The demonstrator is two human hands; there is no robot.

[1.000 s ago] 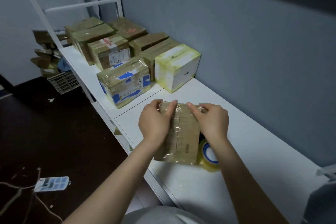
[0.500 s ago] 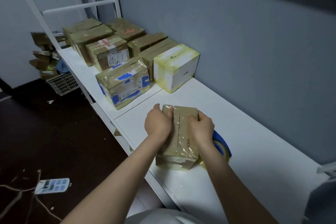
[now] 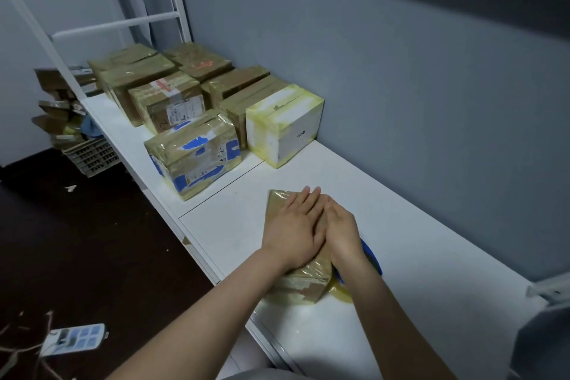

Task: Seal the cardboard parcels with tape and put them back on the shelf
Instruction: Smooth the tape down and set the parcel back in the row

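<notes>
1. The fingers (image 3: 303, 203) of our left hand (image 3: 293, 234) lay straight and close together, flat on top of the small parcel (image 3: 279, 205). They pressed and gripped nothing.
2. Our right hand (image 3: 340, 231) lay palm down on the same top, touching the left. Its fingers looked flat as well, though the left hand partly hid the tips.
3. The small parcel sat on the white shelf (image 3: 416, 225) under both hands, glossy with tape on every face we could see.
4. We judged the step to be smoothing the tape. It probably wants firm strokes from the middle out to the edges, then over the corners, where the near end looked wrinkled.
5. The tape roll (image 3: 371, 259) lay against the parcel's right side, partly under our right wrist. It could get dragged along in a lift.
6. Beyond the parcel, well apart, stood a white box (image 3: 287, 129). A blue-marked parcel (image 3: 194, 154) stood beyond and to the left, with brown parcels (image 3: 154, 83) behind both.
7. The bare shelf between the parcel and that group looked like room enough to slide it in. A power strip (image 3: 74, 338) lay on the floor, left of the parcel and nearer us.
</notes>
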